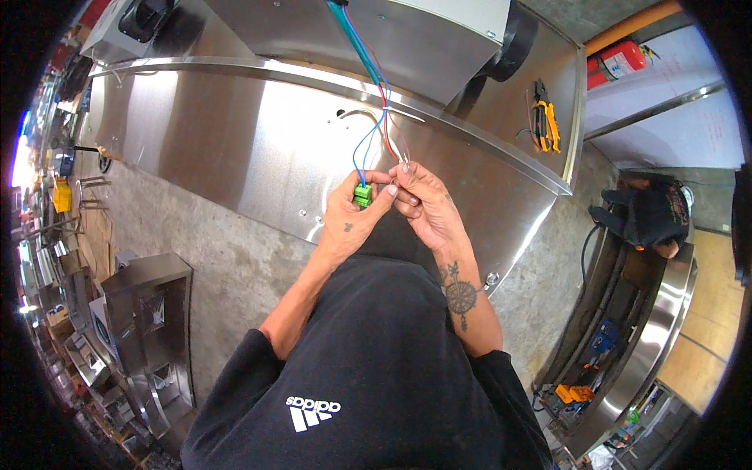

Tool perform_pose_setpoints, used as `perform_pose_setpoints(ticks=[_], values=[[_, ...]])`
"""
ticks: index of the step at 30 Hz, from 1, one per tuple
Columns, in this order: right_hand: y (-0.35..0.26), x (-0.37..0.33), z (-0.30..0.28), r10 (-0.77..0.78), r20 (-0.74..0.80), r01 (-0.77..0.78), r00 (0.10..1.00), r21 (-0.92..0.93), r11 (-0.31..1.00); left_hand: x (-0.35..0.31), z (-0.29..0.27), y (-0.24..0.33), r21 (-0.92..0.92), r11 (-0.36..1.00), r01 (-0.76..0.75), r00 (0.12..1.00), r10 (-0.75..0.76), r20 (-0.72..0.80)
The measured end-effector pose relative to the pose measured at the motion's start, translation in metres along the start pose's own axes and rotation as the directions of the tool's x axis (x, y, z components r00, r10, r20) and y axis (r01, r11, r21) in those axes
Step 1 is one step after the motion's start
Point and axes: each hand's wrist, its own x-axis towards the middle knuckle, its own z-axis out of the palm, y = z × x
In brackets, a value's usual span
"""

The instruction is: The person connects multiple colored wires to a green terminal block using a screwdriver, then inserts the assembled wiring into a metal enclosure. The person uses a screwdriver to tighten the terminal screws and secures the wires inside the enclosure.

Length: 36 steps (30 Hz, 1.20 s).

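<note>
The left hand is curled nearly closed, with the green connector between its thumb and fingers; the connector sits just off the middle of the view, towards 11 o'clock. The right hand, just beside it at 1 o'clock, has its thumb and forefinger pinched together on thin wire ends, the other fingers bent in close to the left thumb; whether the two hands touch is hard to tell. Blue wires curve down into the connector's top, while a red wire runs down towards the right fingertips. Both come out of a teal sleeve at 12 o'clock, which hangs across the front of a grey housing. Beneath the wires spreads a shiny steel panel. Orange-handled pliers lie on steel at 2 o'clock, and further out that way is a red extinguisher. At 3 o'clock another person in dark clothes bends over; at 8 o'clock stands a steel box.
</note>
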Motion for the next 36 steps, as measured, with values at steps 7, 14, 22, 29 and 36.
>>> perform_pose_setpoints(ticks=[7, 14, 22, 29, 36], values=[[0.005, -0.004, 0.009, -0.108, -0.076, 0.087, 0.991, -0.235, 0.968, 0.001, 0.001, -0.002, 0.325, 0.912, -0.25, 0.958, 0.283, -0.057], [-0.004, -0.005, 0.004, -0.143, -0.121, 0.069, 0.982, -0.475, 0.877, 0.014, -0.008, -0.008, 0.392, 0.792, -0.469, 0.879, 0.46, 0.124], [-0.009, -0.011, 0.013, -0.265, -0.171, 0.136, 0.949, -0.537, 0.833, 0.004, -0.011, -0.006, 0.251, 0.953, -0.167, 0.984, 0.145, 0.103], [-0.006, -0.016, 0.014, -0.249, -0.116, 0.158, 0.961, -0.508, 0.847, 0.004, -0.012, -0.007, 0.186, 0.971, -0.153, 0.963, 0.104, 0.249], [-0.007, -0.019, 0.019, -0.252, -0.095, 0.159, 0.963, -0.555, 0.817, 0.006, -0.008, -0.005, 0.258, 0.951, -0.169, 0.957, 0.095, 0.274]])
